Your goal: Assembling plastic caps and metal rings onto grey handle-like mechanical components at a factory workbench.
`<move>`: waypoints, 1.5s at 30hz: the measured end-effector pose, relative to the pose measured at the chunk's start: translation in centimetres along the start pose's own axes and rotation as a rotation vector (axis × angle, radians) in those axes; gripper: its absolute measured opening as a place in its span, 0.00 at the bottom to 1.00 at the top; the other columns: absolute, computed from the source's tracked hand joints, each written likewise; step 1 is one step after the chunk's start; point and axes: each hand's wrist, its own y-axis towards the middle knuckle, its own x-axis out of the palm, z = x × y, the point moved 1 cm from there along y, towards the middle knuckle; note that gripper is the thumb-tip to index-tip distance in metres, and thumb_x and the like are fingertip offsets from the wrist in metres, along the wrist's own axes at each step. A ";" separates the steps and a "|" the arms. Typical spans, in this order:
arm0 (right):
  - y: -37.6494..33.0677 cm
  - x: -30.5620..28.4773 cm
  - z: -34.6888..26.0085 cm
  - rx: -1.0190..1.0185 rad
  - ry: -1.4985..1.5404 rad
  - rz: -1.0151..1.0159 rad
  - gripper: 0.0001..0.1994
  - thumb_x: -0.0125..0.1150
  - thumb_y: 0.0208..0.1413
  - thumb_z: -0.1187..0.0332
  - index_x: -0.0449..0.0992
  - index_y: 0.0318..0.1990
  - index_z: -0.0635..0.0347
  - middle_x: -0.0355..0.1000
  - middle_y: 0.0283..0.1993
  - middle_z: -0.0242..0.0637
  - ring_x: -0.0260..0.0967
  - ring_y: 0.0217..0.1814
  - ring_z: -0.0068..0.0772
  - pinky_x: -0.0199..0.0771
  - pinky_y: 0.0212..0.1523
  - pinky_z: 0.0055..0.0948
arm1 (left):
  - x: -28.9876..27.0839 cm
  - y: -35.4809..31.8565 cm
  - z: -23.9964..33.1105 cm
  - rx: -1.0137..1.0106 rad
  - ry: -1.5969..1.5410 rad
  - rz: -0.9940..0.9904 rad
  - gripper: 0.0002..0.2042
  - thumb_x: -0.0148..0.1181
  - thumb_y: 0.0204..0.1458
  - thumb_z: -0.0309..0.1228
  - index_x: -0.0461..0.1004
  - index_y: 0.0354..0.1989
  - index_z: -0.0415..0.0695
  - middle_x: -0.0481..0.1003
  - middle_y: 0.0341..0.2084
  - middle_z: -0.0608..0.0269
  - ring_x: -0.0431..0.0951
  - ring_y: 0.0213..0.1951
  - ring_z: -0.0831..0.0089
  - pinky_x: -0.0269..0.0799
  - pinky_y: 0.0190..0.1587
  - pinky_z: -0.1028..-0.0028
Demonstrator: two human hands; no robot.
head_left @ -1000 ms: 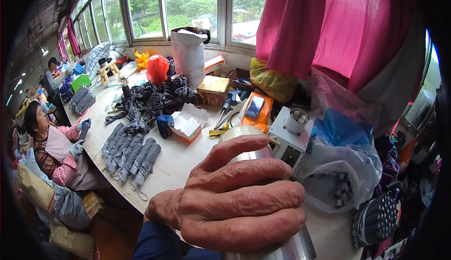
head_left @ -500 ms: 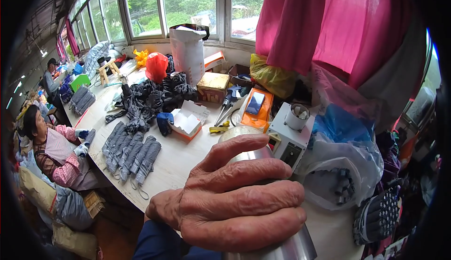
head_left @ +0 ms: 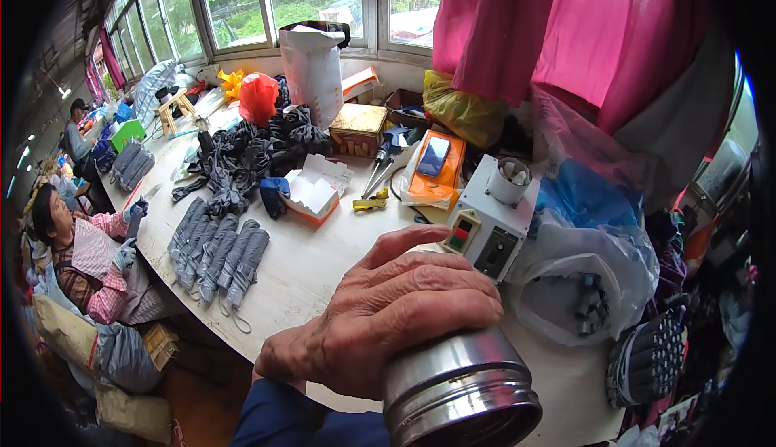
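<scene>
My left hand (head_left: 396, 309) comes in from the lower left, with a dark blue sleeve at its wrist. Its fingers wrap over a shiny stainless-steel flask (head_left: 461, 374), and its thumb is hidden underneath. Tilted, the flask has its ridged neck and open, dark mouth toward me at the lower edge. My hand covers its other end. No part of my right hand shows. Beyond the fingers stands a grey control box (head_left: 505, 233) with a red and green switch and a round cup on top.
Rolled grey bundles like folded umbrellas (head_left: 218, 253) lie on the pale table (head_left: 299, 273), near crumpled black fabric (head_left: 250, 152). An open white box (head_left: 315, 192), phone (head_left: 434, 157) and yellow cutter (head_left: 370, 202) lie beyond. Right is a plastic bag (head_left: 566, 285); left sits a gloved co-worker (head_left: 89, 261).
The flask has tipped and slid under my hand's lower side, so its neck and open mouth now show. My hand sits slightly further left and keeps its grip. The whole view has shifted a little.
</scene>
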 end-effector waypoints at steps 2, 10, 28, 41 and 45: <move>0.0 0.0 0.0 -0.005 -0.008 -0.005 0.34 0.51 0.51 0.34 0.71 0.48 0.58 0.69 0.41 0.52 0.66 0.35 0.46 0.67 0.33 0.39 | 0.0 0.1 -0.2 0.006 0.006 -0.009 0.22 0.70 0.39 0.30 0.72 0.46 0.47 0.77 0.40 0.62 0.77 0.46 0.64 0.62 0.59 0.56; 0.3 -0.8 0.0 0.001 0.017 -0.026 0.35 0.51 0.51 0.34 0.71 0.49 0.59 0.69 0.41 0.52 0.65 0.35 0.45 0.66 0.34 0.38 | 0.0 0.2 0.1 0.006 -0.006 -0.018 0.22 0.70 0.39 0.30 0.72 0.47 0.46 0.77 0.40 0.61 0.77 0.46 0.64 0.62 0.59 0.56; 0.5 -0.6 -0.2 0.042 0.047 -0.034 0.35 0.52 0.51 0.34 0.70 0.50 0.60 0.69 0.42 0.52 0.65 0.36 0.46 0.66 0.35 0.38 | 0.0 0.3 0.7 0.001 -0.008 -0.012 0.20 0.70 0.41 0.30 0.73 0.45 0.46 0.78 0.38 0.60 0.79 0.44 0.65 0.61 0.60 0.57; 0.5 -1.0 -0.2 0.033 0.030 -0.064 0.35 0.50 0.52 0.34 0.70 0.49 0.61 0.69 0.42 0.53 0.66 0.36 0.45 0.66 0.35 0.38 | 1.0 0.2 0.7 -0.032 0.017 0.044 0.19 0.70 0.42 0.29 0.72 0.45 0.47 0.78 0.37 0.61 0.79 0.44 0.66 0.62 0.59 0.57; 0.3 -0.8 0.0 0.033 0.045 -0.039 0.36 0.49 0.52 0.34 0.71 0.50 0.61 0.69 0.42 0.53 0.66 0.36 0.45 0.67 0.35 0.38 | 0.9 0.1 0.5 -0.034 0.021 0.014 0.19 0.69 0.42 0.29 0.72 0.45 0.47 0.78 0.38 0.61 0.79 0.44 0.65 0.63 0.59 0.57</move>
